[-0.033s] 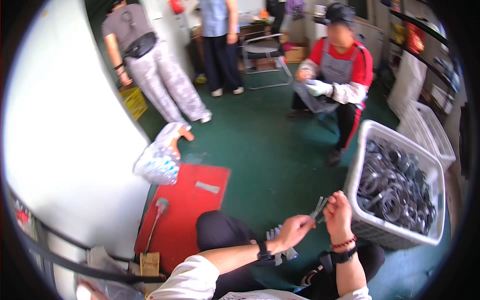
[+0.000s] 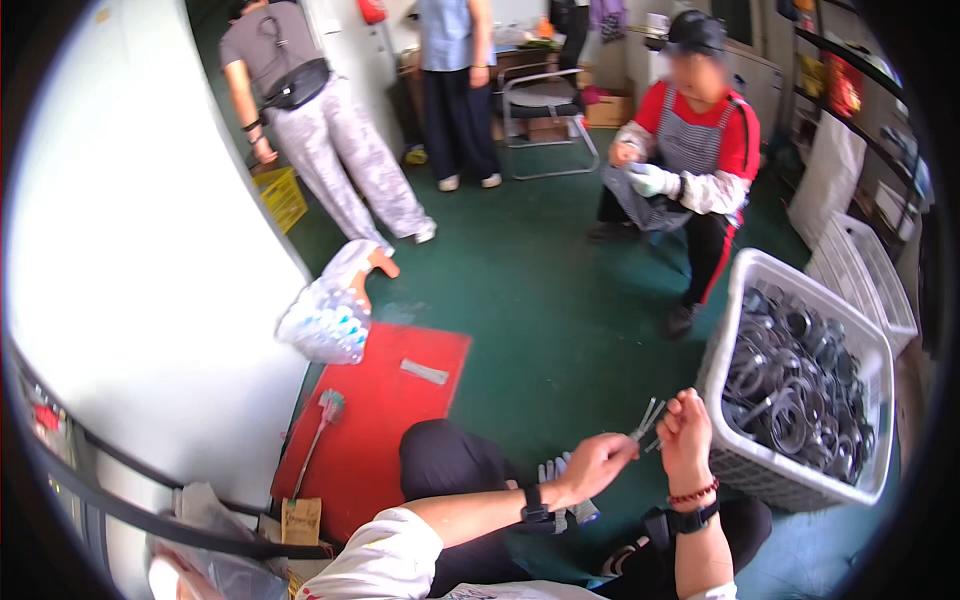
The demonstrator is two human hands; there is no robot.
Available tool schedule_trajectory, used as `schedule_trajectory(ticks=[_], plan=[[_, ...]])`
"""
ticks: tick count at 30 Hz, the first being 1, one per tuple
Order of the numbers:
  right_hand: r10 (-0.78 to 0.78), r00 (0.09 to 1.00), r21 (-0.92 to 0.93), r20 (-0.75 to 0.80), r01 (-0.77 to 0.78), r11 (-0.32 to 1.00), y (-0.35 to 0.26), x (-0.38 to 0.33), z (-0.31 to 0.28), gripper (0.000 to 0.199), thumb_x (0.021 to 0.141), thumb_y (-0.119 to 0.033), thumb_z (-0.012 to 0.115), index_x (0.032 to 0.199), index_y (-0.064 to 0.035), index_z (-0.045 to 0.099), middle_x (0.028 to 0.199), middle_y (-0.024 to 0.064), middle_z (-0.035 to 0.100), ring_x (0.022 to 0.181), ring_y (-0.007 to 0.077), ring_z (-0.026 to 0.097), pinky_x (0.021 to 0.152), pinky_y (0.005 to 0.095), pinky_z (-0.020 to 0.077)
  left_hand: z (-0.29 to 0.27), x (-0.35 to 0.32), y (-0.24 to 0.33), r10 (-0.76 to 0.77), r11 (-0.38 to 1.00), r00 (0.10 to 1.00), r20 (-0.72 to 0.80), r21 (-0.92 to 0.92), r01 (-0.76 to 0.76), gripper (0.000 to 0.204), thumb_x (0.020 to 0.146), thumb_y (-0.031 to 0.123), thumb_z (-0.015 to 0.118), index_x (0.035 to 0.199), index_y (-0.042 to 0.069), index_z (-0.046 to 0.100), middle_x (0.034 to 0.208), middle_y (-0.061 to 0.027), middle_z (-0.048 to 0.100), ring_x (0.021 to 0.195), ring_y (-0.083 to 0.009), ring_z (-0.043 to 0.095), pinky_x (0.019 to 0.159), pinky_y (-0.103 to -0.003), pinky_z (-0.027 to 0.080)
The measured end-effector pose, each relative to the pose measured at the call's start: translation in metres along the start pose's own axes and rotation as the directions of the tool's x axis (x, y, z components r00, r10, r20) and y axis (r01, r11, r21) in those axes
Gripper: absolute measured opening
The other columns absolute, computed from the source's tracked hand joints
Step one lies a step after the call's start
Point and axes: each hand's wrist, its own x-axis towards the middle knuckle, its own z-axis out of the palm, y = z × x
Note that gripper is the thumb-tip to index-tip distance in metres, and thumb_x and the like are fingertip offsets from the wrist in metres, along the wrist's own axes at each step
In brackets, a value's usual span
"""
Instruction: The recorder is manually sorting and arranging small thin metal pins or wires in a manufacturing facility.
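Note:
My left hand (image 2: 598, 466) is closed on a small bunch of thin, pale strips (image 2: 648, 420), whose free ends fan out upward past the fingertips. Close by on the right, my right hand (image 2: 685, 432) is raised with its fingers curled together beside those strips. Whatever it pinches is too small to make out. A grey-white striped glove (image 2: 580, 515) lies below my left forearm. To the right of my hands stands a white plastic crate (image 2: 735, 350), heaped with dark ring-shaped parts (image 2: 790, 400).
Across the green floor (image 2: 520, 290), a person (image 2: 690, 150) in red crouches, working with both hands. Two more people stand farther back. On the left lie a red mat (image 2: 400, 400), a long-handled brush (image 2: 318, 435) and a bag of bottles (image 2: 330, 320). White crates (image 2: 865, 270) lean at right.
The whole scene has shifted slightly to the right in the picture. Both hands keep nearly the same pose, with the strips still held in my left hand.

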Motion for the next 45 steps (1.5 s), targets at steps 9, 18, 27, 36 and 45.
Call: schedule_trajectory(ticks=[9,18,27,36,45], plan=[[0.091,0.995,-0.033,0.050,-0.090,0.995,0.036,0.005,0.027,0.021,0.108,-0.026,0.050,0.093,-0.0118,0.054,0.075,-0.0013,0.053,0.057,0.0084,0.042,0.050,0.0252,0.0345,-0.011,-0.001,-0.002,-0.177,0.975,0.983,0.054,-0.125,0.182,0.025,0.103,0.020,0.060,0.090,-0.001,0.064,0.068,-0.0014,0.054,0.066,-0.0082,0.048,0.059,-0.028,0.040],[-0.001,1.000,0.034,-0.012,0.002,0.999,0.040,0.009,0.021,0.020,0.107,-0.026,0.053,0.096,-0.0097,0.055,0.101,0.0077,0.067,0.088,0.0181,0.065,0.075,0.0291,0.0533,-0.018,0.004,0.008,-0.137,0.986,0.991,-0.011,-0.100,0.135,0.022,0.102,0.018,0.058,0.094,0.001,0.068,0.069,-0.0012,0.057,0.066,-0.0072,0.050,0.060,-0.027,0.042],[0.055,0.998,-0.119,-0.031,-0.058,0.991,0.036,-0.010,0.037,0.020,0.108,-0.027,0.050,0.097,-0.0106,0.054,0.089,0.0099,0.069,0.072,0.0181,0.067,0.059,0.0299,0.0555,-0.015,0.003,0.007,-0.176,0.983,0.979,0.107,-0.035,0.181,0.027,0.104,0.022,0.058,0.092,-0.001,0.065,0.069,-0.0007,0.055,0.067,-0.0096,0.050,0.062,-0.029,0.042],[0.155,0.988,-0.159,0.004,-0.153,0.975,0.027,-0.011,0.039,0.017,0.105,-0.027,0.057,0.110,-0.0110,0.061,0.066,-0.0048,0.045,0.052,0.0054,0.035,0.045,0.0233,0.0282,-0.011,0.002,0.003,-0.180,0.976,0.970,0.166,-0.089,0.196,0.028,0.104,0.023,0.059,0.094,-0.002,0.063,0.073,-0.0004,0.055,0.071,-0.0088,0.046,0.065,-0.029,0.041],[0.194,0.979,-0.113,0.061,-0.187,0.976,0.019,-0.012,0.033,0.016,0.105,-0.024,0.055,0.107,-0.0092,0.062,0.062,-0.0083,0.032,0.049,0.0040,0.024,0.044,0.0238,0.0213,-0.012,0.001,0.007,-0.104,0.984,0.971,0.215,-0.120,0.132,0.021,0.101,0.017,0.064,0.092,-0.002,0.065,0.071,0.0000,0.056,0.068,-0.0071,0.049,0.062,-0.029,0.043]])
